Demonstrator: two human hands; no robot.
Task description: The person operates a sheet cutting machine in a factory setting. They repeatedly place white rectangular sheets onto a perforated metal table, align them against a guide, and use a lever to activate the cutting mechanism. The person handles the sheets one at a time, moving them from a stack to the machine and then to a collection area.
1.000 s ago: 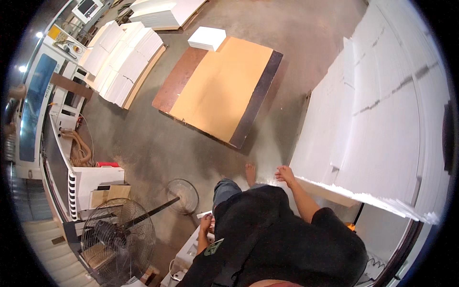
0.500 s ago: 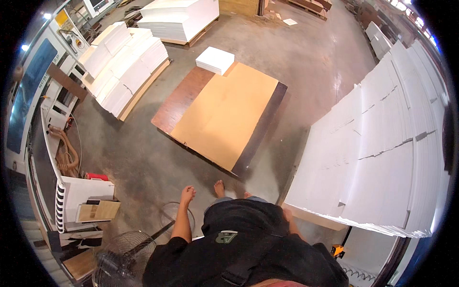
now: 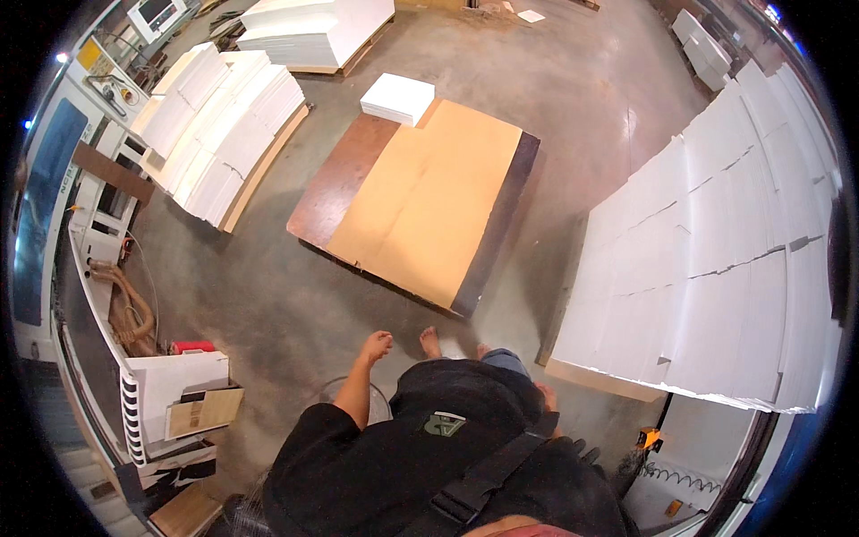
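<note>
Hands—right hand (image 3: 546, 396) and left hand (image 3: 378, 345)—before a tan board (image 3: 420, 206).
Right fingers partly hidden, state indeterminable; left loosely curled, apparently empty. Beyond, the board lies flat on a low brown platform (image 3: 335, 192)—probably stiff, best held by opposite edges; long axis pointing away and rightward.

Tan sheet (image 3: 429, 201) lies flat left of white stack (image 3: 662, 304)

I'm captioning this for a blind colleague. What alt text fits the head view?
A person's left hand is held out before a low platform topped with a tan sheet; the right hand is partly hidden. A small white stack sits at the platform's far edge; a pile of white boards stands left, a larger white pile right.
</note>
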